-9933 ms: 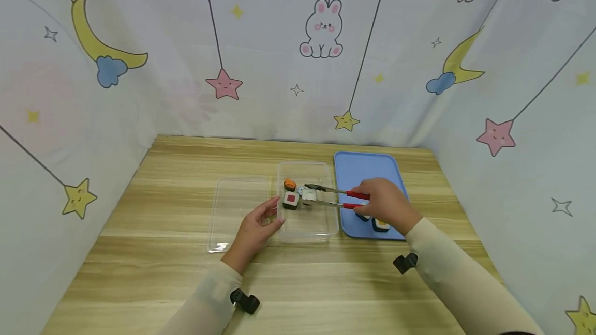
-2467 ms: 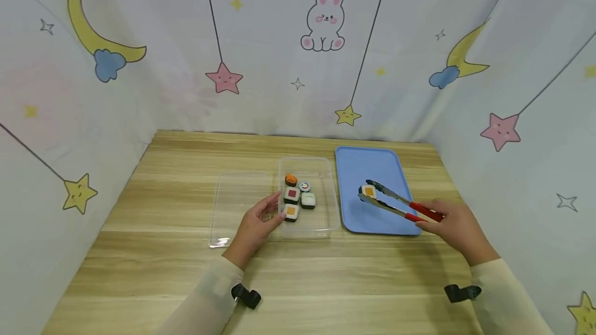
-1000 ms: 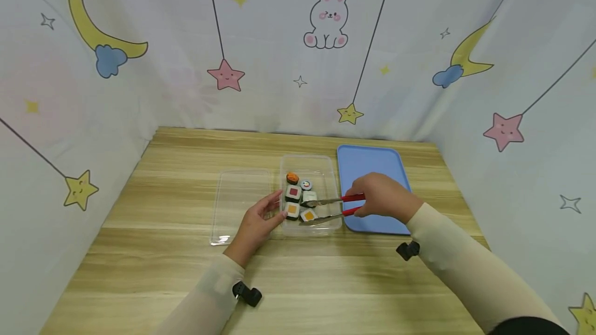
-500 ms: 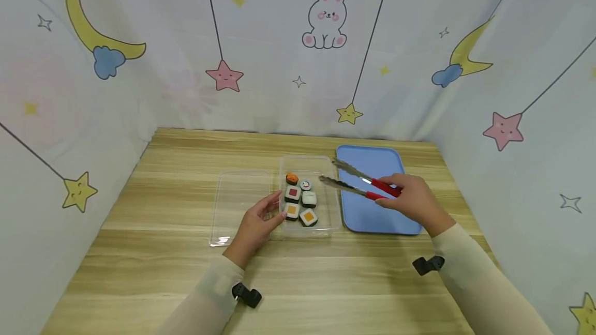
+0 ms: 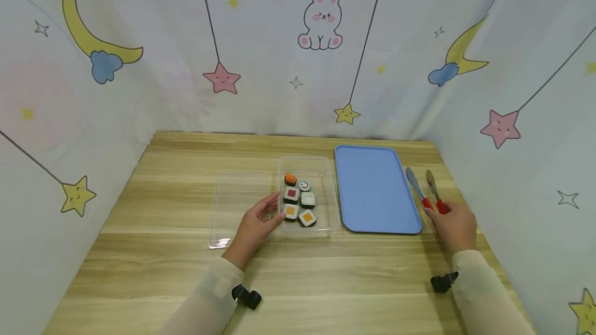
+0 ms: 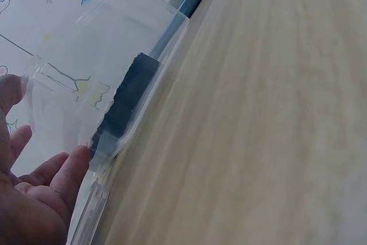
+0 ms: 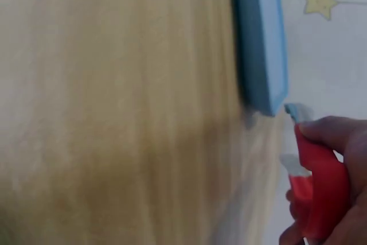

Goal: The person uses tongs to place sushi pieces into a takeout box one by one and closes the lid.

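My left hand (image 5: 255,225) stays at the left wall of a clear plastic container (image 5: 327,206), loosely spread fingers touching its side; the left wrist view shows the fingertips (image 6: 74,167) against the wall. Inside, grouped to the left, are several toy sushi pieces: an orange-topped one (image 5: 291,179), a small round roll (image 5: 304,186), a red-centred one (image 5: 291,194), a white one (image 5: 308,200) and two orange-centred ones (image 5: 307,217). My right hand (image 5: 457,227) grips metal tongs (image 5: 432,185) by their red handles (image 7: 327,193), right of the blue tray; their tips are apart with nothing between.
A blue tray (image 5: 377,190) with nothing on it lies between the container and the tongs. Left of the container is a clear lid (image 5: 237,195), partly behind my left hand. A patterned curtain (image 5: 279,107) rises behind the wooden table (image 5: 298,283) and at both sides.
The last orange-centred sushi went from the tray into the container and was released from the tongs. My right hand then carried the tongs right, past the tray. My left hand stayed put.
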`<action>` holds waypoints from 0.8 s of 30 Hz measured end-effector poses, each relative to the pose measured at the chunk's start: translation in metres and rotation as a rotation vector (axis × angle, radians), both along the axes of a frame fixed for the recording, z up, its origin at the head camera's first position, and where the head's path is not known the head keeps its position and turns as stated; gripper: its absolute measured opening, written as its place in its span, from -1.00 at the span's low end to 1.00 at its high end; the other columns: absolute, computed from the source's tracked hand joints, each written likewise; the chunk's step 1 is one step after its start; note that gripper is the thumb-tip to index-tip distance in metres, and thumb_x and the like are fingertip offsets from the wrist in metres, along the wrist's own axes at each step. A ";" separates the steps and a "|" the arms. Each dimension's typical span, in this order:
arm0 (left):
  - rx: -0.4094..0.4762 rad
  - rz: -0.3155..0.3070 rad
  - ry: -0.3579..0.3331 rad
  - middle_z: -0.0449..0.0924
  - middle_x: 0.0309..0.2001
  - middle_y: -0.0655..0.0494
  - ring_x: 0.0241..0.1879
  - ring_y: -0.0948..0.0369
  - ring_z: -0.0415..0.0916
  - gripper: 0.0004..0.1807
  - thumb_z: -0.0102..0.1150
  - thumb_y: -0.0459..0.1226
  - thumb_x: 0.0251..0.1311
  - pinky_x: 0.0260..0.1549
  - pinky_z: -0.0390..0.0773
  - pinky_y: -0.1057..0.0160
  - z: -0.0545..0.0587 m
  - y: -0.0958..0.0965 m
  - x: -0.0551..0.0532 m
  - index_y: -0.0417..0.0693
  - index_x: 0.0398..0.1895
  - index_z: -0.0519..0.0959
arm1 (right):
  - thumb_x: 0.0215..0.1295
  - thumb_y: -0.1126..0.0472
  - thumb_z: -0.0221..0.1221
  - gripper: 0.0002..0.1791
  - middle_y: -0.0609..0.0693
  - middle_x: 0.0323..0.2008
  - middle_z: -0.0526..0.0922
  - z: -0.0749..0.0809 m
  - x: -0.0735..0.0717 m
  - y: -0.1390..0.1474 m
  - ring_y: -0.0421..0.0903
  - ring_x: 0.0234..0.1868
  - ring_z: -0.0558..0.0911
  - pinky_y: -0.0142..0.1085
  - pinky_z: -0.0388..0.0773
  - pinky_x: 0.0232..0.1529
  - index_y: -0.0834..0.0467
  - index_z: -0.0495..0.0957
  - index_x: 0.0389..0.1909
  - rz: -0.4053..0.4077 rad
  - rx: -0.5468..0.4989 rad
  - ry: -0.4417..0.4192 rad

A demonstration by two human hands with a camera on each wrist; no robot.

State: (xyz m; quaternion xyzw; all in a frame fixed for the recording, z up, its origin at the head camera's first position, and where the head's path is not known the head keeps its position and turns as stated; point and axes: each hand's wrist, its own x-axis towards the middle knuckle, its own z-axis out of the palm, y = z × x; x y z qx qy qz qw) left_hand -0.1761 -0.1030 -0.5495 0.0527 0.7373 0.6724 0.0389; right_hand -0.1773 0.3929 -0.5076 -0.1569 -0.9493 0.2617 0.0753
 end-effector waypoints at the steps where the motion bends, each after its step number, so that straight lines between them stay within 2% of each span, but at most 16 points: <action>1: 0.002 0.001 -0.001 0.48 0.40 -0.07 0.34 -0.03 0.48 -0.31 0.44 -0.30 0.28 0.22 0.57 0.02 -0.001 0.000 0.000 -0.04 0.48 0.46 | 0.35 -0.13 0.34 -0.25 0.45 0.00 0.67 -0.003 0.000 0.003 0.35 -0.06 0.66 0.20 0.64 -0.08 0.50 0.57 0.17 0.000 0.011 -0.004; 6: -0.007 0.003 0.007 0.49 0.40 -0.09 0.32 -0.04 0.49 -0.32 0.44 -0.31 0.28 0.24 0.56 -0.01 -0.001 0.000 0.000 -0.05 0.47 0.46 | 0.31 -0.16 0.37 -0.22 0.46 -0.01 0.67 -0.011 -0.001 0.007 0.36 -0.09 0.66 0.18 0.65 -0.13 0.50 0.57 0.16 -0.004 0.032 -0.038; 12: -0.010 0.007 0.000 0.48 0.40 -0.07 0.33 -0.04 0.48 -0.32 0.43 -0.31 0.29 0.26 0.54 -0.04 -0.002 0.001 0.000 -0.05 0.48 0.45 | 0.27 -0.17 0.40 -0.13 0.48 0.10 0.61 -0.017 -0.003 0.007 0.40 0.02 0.62 0.21 0.60 -0.02 0.50 0.50 0.26 -0.022 0.046 -0.089; 17: -0.021 0.012 0.015 0.51 0.38 -0.09 0.31 -0.05 0.50 -0.33 0.43 -0.31 0.28 0.26 0.53 -0.08 -0.001 0.001 0.000 -0.05 0.47 0.47 | 0.25 -0.21 0.40 -0.09 0.49 0.12 0.60 -0.020 -0.002 0.008 0.40 0.04 0.62 0.21 0.59 0.01 0.50 0.48 0.27 -0.036 0.057 -0.098; 21: -0.032 0.016 0.025 0.54 0.35 -0.09 0.30 -0.05 0.52 -0.34 0.44 -0.31 0.28 0.27 0.51 -0.12 0.000 0.001 0.000 -0.04 0.45 0.48 | 0.30 -0.31 0.31 -0.02 0.51 0.21 0.53 -0.012 -0.001 0.007 0.47 0.18 0.52 0.29 0.52 0.14 0.50 0.43 0.33 -0.040 0.053 -0.079; 24: -0.042 0.021 0.030 0.54 0.35 -0.09 0.30 -0.05 0.52 -0.34 0.43 -0.30 0.29 0.27 0.51 -0.12 0.000 0.000 0.001 -0.05 0.46 0.48 | 0.33 -0.34 0.27 0.01 0.50 0.27 0.49 0.002 -0.002 -0.002 0.48 0.29 0.43 0.32 0.41 0.26 0.47 0.39 0.39 -0.024 0.046 -0.010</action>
